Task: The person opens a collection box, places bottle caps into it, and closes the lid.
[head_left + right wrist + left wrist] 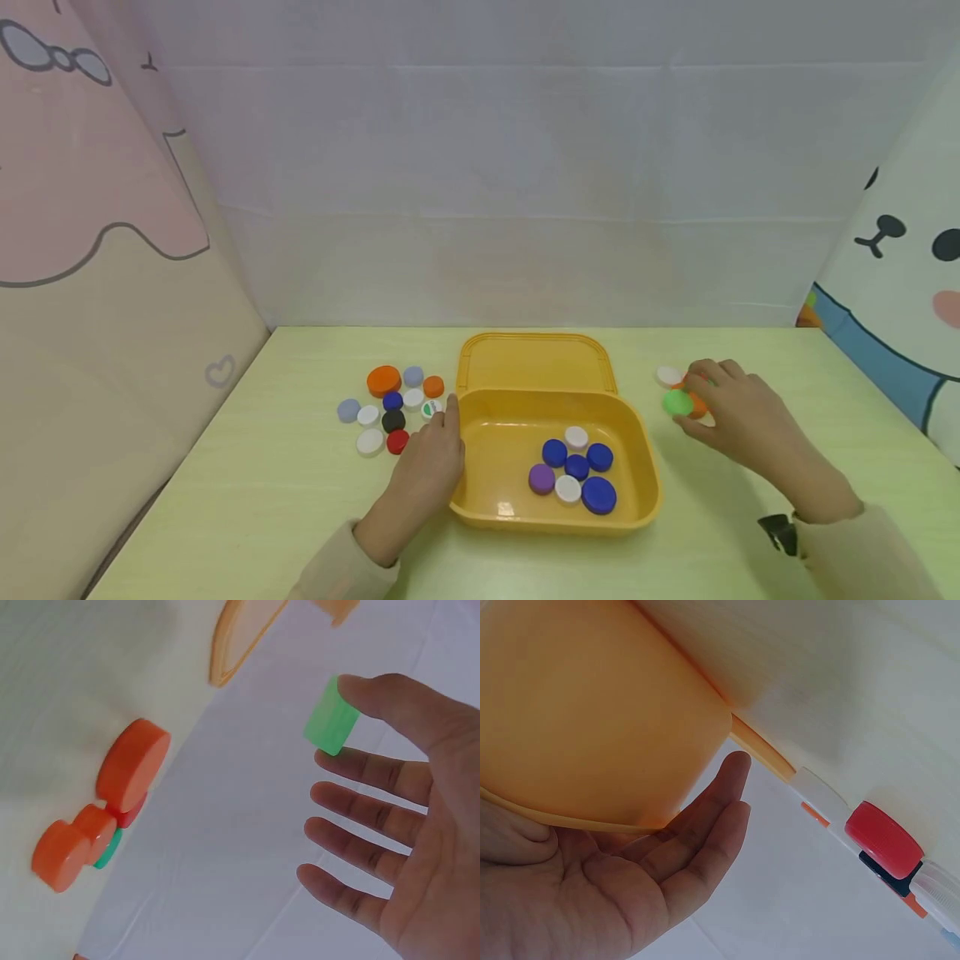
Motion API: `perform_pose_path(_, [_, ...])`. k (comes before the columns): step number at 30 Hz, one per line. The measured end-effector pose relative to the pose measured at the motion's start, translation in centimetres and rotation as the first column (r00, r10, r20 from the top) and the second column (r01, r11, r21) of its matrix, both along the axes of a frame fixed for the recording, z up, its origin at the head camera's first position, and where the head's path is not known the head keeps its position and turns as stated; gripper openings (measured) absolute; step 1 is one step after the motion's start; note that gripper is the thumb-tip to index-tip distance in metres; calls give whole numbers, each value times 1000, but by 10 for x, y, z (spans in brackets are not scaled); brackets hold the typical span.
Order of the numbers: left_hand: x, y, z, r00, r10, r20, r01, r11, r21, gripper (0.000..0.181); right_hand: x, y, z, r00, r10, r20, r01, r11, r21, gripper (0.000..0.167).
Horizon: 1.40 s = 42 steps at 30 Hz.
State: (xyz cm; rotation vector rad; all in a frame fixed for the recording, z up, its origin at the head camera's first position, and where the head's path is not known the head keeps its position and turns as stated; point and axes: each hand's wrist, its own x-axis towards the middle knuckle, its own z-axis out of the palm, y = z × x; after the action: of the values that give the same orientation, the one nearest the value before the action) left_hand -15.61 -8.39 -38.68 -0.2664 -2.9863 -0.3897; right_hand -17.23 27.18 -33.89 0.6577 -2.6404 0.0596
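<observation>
At the left rim of a yellow plastic box [510, 517], my left hand [431, 462] holds the edge; the thumb lies at the rim and the other fingers extend along the outside. The thumb is hidden in the head view. Inside the box are several bottle caps: blue caps [598, 495], white caps [567, 489] and a purple cap [542, 479]. To the right, my right hand [742, 417] pinches a light green bottle cap [331, 716] between thumb and index finger, raised off the table, its other fingers spread.
Behind the box lies its yellow lid [536, 362]. Left of the box is a cluster of caps, including an orange cap [384, 381], a black cap [393, 420] and a red cap [398, 442]. By the right hand are a white cap [669, 377] and orange caps [135, 765].
</observation>
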Motion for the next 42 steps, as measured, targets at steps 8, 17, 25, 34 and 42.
perform_pose_path(8, [-1,0,0,1000,-4,-10,4,1000,-3,48,6,-33,8,997,72,-35,-70,997,40,36])
perform_pose_path(17, [-2,0,-2,1000,-5,-13,5,1000,-15,48,9,-68,1,990,142,0,-141,985,98,38])
perform_pose_path(25, [-2,-1,-2,997,-17,-71,14,999,-35,47,6,-87,-15,983,181,15,-181,974,136,39])
perform_pose_path(34, [-1,0,-3,995,-21,-102,14,998,-64,46,2,-96,-31,980,157,126,-175,972,156,38])
perform_pose_path(42, [0,0,-3,993,-31,-117,21,996,-89,46,1,-97,-37,975,152,163,-180,969,170,36])
